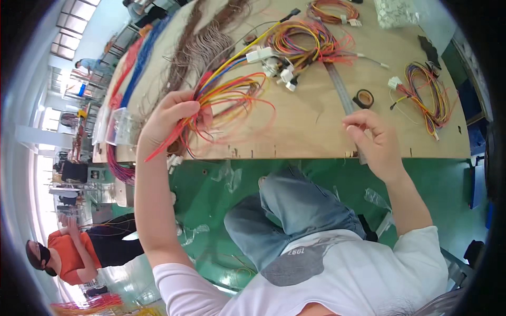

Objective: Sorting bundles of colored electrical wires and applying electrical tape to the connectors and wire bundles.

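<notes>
My left hand (184,110) is closed around a wire harness (232,97) of red, yellow, orange and blue strands, held up over the table's front left. Red wire ends stick out below the fist. White connectors (287,73) lie just beyond, beside a large coiled harness (303,39); overlap hides which of these belong to the held bundle. My right hand (374,142) is over the front edge with its fingers curled into a loose pinch. Its fingertips are by a metal ruler (341,88), and anything between them is too small to make out. A dark tape roll (363,98) lies close by.
Another coiled harness (429,97) rests on the right of the wooden table (300,131). Brown wires (205,45) and blue wires (145,58) stretch along the left. A clear bag of white parts (395,13) sits far right. A person in orange (74,253) stands at left.
</notes>
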Tool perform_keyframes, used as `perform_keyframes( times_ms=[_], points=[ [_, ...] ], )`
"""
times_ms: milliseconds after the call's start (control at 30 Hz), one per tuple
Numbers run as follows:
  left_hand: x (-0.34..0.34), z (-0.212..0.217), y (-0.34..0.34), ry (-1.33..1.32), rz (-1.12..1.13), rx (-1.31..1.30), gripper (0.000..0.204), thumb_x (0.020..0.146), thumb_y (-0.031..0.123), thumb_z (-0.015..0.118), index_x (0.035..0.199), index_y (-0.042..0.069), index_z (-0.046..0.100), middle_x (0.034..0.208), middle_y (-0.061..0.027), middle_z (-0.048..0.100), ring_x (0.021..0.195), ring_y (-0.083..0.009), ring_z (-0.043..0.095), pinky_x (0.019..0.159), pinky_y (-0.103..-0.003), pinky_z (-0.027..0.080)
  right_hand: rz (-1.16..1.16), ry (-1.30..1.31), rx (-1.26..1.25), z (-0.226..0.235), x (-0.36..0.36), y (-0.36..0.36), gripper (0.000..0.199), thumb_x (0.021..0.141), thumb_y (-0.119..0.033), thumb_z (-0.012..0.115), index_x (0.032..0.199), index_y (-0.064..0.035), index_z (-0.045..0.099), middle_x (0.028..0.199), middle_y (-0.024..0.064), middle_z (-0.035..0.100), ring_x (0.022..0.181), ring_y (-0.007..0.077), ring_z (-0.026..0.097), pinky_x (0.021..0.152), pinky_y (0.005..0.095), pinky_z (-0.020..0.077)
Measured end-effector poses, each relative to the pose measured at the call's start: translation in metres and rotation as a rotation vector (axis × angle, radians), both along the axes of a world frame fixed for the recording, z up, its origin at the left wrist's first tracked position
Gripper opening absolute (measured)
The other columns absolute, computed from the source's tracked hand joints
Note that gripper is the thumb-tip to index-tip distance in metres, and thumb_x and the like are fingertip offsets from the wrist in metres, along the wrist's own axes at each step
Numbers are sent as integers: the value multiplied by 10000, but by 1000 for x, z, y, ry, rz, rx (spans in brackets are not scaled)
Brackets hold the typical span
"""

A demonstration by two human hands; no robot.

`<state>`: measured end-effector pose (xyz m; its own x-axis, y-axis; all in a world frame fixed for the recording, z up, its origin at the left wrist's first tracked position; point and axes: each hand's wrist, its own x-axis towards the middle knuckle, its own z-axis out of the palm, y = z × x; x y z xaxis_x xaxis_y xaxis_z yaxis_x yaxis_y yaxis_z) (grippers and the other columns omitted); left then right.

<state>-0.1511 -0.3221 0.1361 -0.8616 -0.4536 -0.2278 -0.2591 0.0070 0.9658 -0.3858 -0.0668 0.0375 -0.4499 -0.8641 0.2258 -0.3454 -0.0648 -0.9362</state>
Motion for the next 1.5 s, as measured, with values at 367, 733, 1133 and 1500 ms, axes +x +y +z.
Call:
perform_keyframes(
  times_ms=[367,733,1133,1500],
  points=[
    [22,21,18,277,-279,296,308,792,248,486,762,-56,522,472,-21,416,320,-93,352,360,-256,375,205,9,-176,33,7,-65,387,763,-28,548,1143,-12,476,1036,54,545,900,89,500,755,211,406],
    [45,11,43,331,-301,402,308,731,216,528,724,-92,551,402,-27,379,304,-91,315,326,-272,343,354,-145,21,78,7,-43,263,774,-82,577,1024,0,563,847,49,597,682,61,527,609,191,435],
    [11,35,71,-216,35,-740,116,709,64,543,658,-37,516,515,-56,490,424,-117,434,415,-255,323,230,-260,-414,106,-4,-58,129,816,-103,551,920,-29,564,754,24,556,687,65,504,619,192,402],
    [-27,-133,90,-165,-72,-1273,208,683,183,604,773,27,501,685,-125,538,700,-308,531,686,-398,397,155,170,191,29,-12,-47,141,764,-139,619,731,-11,572,563,-35,483,527,28,416,480,185,336]
  ],
)
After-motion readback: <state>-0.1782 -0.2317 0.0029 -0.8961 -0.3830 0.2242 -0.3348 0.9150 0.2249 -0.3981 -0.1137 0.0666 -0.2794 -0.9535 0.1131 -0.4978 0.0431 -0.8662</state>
